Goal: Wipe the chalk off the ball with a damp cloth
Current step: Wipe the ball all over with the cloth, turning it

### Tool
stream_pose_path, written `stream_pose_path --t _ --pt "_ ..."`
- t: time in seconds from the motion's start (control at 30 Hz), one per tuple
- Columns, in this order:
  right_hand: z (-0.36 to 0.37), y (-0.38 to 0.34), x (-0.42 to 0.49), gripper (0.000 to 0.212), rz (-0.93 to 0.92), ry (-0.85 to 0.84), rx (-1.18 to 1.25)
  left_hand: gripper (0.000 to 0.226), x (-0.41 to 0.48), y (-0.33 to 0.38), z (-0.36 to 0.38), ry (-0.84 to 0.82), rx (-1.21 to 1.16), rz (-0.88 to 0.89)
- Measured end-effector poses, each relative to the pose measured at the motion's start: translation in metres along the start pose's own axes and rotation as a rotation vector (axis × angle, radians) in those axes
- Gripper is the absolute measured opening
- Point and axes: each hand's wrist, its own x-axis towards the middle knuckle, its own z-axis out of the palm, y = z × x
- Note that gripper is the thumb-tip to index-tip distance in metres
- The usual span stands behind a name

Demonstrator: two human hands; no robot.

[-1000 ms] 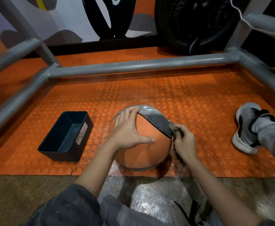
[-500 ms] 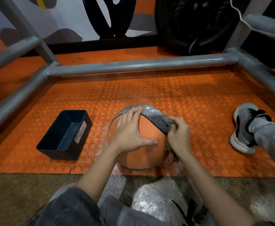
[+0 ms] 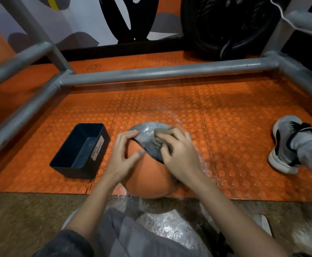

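An orange ball [image 3: 147, 177] with a grey speckled band sits on the orange studded mat in front of me. My right hand [image 3: 179, 154] grips a crumpled grey-brown cloth [image 3: 159, 136] and presses it onto the grey band near the top of the ball. My left hand [image 3: 122, 156] rests on the ball's left side with fingers spread, slightly blurred. White chalk dust speckles the mat around the ball.
A dark bin [image 3: 81, 151] labelled waste basket stands left of the ball. A grey metal pipe frame [image 3: 160, 73] surrounds the mat. My shoe [image 3: 285, 143] rests at the right. A black tyre [image 3: 225, 25] leans at the back wall.
My right hand has carried the cloth from the ball's right side up onto the grey band at the top. The left hand has slid down and to the left on the ball.
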Motion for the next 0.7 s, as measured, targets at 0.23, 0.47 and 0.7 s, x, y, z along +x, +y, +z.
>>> stream_pose_path --t 0.23,0.47,0.7 --pt "0.015 0.049 -0.013 0.032 0.408 0.009 0.358 0.019 -0.011 -0.015 0.004 0.58 -0.263 -0.218" --pt "0.021 0.053 -0.021 0.035 0.609 -0.019 0.422 0.028 -0.008 -0.018 0.0 0.477 -0.557 -0.866" --pt "0.035 0.056 -0.019 0.044 0.814 0.045 0.524 0.093 0.002 -0.021 -0.002 0.156 -0.534 -0.848"
